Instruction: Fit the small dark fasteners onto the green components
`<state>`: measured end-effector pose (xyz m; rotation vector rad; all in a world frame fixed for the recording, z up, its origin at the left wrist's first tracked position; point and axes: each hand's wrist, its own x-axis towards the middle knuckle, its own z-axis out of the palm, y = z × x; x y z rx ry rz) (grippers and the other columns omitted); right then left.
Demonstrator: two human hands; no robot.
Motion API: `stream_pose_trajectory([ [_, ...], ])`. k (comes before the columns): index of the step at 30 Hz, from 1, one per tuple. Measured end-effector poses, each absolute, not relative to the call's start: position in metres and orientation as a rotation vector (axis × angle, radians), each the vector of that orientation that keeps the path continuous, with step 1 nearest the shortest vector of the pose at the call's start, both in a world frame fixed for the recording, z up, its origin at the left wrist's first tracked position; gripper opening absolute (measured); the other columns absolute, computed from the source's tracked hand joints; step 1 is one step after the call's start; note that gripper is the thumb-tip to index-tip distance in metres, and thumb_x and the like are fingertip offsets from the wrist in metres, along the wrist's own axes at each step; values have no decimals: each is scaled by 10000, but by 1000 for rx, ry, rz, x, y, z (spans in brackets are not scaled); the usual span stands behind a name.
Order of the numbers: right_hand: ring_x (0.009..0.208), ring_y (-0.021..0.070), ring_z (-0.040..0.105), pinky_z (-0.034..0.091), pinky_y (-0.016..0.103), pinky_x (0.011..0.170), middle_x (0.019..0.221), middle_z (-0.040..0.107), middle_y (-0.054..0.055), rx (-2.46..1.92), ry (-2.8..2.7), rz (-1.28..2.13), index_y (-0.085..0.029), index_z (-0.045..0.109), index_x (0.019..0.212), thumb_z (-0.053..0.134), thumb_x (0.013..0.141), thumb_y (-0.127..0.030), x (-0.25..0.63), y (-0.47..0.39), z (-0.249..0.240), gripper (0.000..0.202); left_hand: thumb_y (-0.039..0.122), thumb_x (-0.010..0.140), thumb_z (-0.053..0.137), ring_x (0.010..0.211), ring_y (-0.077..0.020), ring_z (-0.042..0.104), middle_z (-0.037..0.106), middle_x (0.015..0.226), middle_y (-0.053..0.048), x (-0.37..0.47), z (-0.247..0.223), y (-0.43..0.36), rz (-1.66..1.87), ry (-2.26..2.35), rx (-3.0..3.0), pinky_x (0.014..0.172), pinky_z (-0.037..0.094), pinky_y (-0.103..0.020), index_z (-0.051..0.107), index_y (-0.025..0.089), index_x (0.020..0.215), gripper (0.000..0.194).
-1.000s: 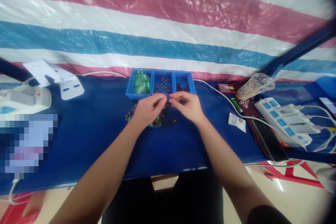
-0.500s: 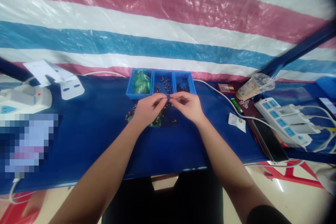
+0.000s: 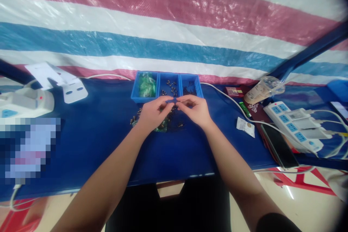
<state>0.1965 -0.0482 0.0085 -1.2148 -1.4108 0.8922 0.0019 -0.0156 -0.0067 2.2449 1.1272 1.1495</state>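
Fingertips of my left hand [image 3: 154, 113] and my right hand [image 3: 194, 109] meet in a pinch just in front of the blue bins. Whatever is between them is too small to make out. Below the hands lies a pile of small brass-coloured and dark metal parts [image 3: 170, 123], partly hidden by my left hand, with a bit of green plastic bag [image 3: 162, 127] among them. Behind, the left blue bin [image 3: 144, 99] holds a green bag [image 3: 147, 85]. The middle bin holds loose metal parts [image 3: 171, 86]; dark, thin pieces [image 3: 189, 90] fill part of the right bin.
On the right are a plastic drink cup [image 3: 259, 90], a power strip [image 3: 293, 127] with chargers, a dark phone [image 3: 280, 146] and a white sachet [image 3: 245, 127]. At left stand a white bracket [image 3: 73, 88] and another power strip [image 3: 40, 99]. A striped sheet [image 3: 174, 18] hangs behind the table.
Both hands stay in nearly the same place. My left fingertips have shifted very slightly to the right, closer to the right ones.
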Motion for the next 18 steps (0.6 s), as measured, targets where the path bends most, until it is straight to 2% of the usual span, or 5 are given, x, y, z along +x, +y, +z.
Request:
stream_pose_trajectory([
  [4, 689, 165, 721, 594, 321, 650, 855, 777, 61, -1213, -1413, 902, -192, 763, 962, 783, 807, -415, 196, -48, 8, 272, 354, 968, 611, 586, -92, 589, 709, 737, 11, 2, -8, -15, 1169, 1122, 2276, 639, 475, -213, 747, 207, 1018, 206],
  [12, 684, 161, 728, 602, 305, 642, 848, 778, 56, -1163, -1404, 906, -189, 766, 961, 792, 798, -413, 195, -48, 7, 278, 358, 982, 589, 595, -88, 587, 697, 721, 24, 0, -5, -16, 1118, 1139, 2293, 616, 441, -211, 735, 200, 973, 215],
  [18, 645, 152, 708, 597, 311, 627, 845, 783, 52, -1171, -1404, 891, -196, 771, 941, 793, 801, -386, 196, -47, 5, 237, 371, 951, 649, 597, -85, 599, 713, 751, 23, 2, -7, -16, 1177, 1156, 2245, 648, 474, -200, 736, 215, 1095, 229],
])
